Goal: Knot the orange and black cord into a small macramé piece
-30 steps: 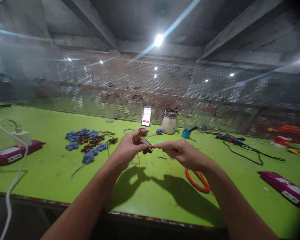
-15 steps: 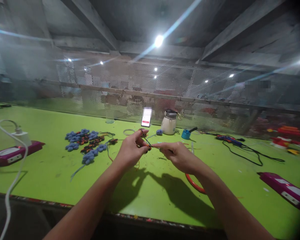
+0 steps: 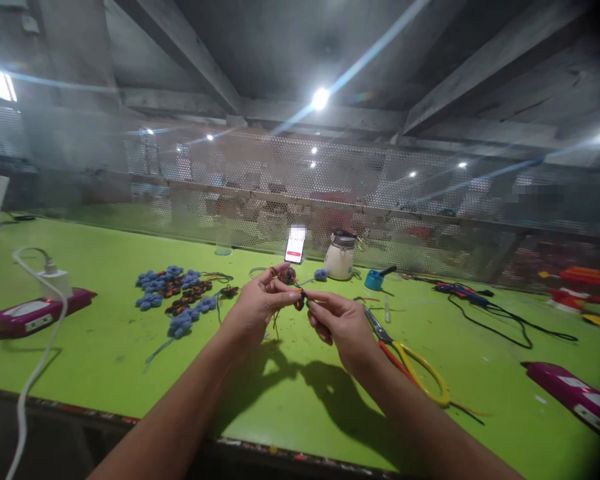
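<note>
Above the middle of the green table (image 3: 290, 393), my left hand (image 3: 254, 303) pinches a small dark-and-orange knotted cord piece (image 3: 300, 301) between thumb and fingers. My right hand (image 3: 343, 323) meets it from the other side, thumb and forefinger closed on the same piece. Thin cord ends hang below the left fingers. Exactly how the strands run is too small to make out. Scissors (image 3: 420, 373) with yellow and red handles lie beside my right wrist, partly covered by the forearm. To the left lie blue knotted cord flowers (image 3: 180, 323) and dark-orange ones (image 3: 183, 303).
A lit phone (image 3: 295, 245) leans at the back, near a pale jar (image 3: 339, 259) and a small blue pot (image 3: 374, 280). Purple power strips (image 3: 40, 313) lie at both sides, the left with a white cable. A blue tool with black cord (image 3: 505, 317) lies right.
My right hand has gone from a pointing forefinger to a thumb-and-finger pinch on the piece. The view has shifted slightly, and the scissors by my right forearm now show more.
</note>
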The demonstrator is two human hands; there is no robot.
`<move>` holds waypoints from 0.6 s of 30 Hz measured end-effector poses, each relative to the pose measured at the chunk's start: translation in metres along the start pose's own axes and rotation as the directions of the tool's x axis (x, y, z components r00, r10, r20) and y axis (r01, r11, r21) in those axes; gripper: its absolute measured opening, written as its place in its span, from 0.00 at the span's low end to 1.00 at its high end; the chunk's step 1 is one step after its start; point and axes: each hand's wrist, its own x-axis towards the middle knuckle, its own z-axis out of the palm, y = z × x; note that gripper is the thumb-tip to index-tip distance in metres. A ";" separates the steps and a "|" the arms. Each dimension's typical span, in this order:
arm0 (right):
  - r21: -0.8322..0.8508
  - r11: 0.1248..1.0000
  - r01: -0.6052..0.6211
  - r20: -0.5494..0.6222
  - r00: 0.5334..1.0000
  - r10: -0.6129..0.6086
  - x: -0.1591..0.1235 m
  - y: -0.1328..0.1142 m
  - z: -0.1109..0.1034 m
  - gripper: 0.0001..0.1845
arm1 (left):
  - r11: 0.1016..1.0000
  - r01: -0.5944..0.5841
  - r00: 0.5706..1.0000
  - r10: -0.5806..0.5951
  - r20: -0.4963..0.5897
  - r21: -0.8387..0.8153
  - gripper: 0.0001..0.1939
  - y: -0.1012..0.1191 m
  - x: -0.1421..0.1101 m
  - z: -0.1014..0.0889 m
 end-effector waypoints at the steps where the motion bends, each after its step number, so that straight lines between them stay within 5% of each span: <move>1: -0.130 0.984 0.124 0.019 0.992 -0.123 0.001 -0.001 -0.005 0.15 | 0.999 0.026 1.000 -0.025 0.017 -0.030 0.36 0.002 0.000 -0.001; 4: -0.489 0.733 0.472 0.272 0.882 -0.386 0.007 -0.005 -0.022 0.16 | 0.999 0.018 1.000 -0.019 0.024 0.042 0.38 0.006 0.000 -0.005; 7: -0.679 0.461 0.571 0.446 0.820 -0.358 0.011 -0.009 -0.034 0.22 | 0.984 -0.015 1.000 0.013 0.012 0.175 0.36 0.007 0.001 -0.011; 10: -0.770 0.298 0.564 0.491 0.822 -0.289 0.010 -0.014 -0.037 0.26 | 0.970 0.002 1.000 -0.006 0.016 0.242 0.31 0.006 0.003 -0.019; 13: -0.742 0.385 0.549 0.494 0.836 -0.239 0.008 -0.020 -0.036 0.25 | 0.969 0.025 0.998 -0.037 0.045 0.245 0.27 0.006 0.005 -0.025; 18: -0.449 0.830 0.331 0.491 0.867 -0.081 0.008 -0.024 -0.037 0.21 | 0.985 0.081 0.993 -0.094 0.077 0.155 0.20 0.009 0.005 -0.023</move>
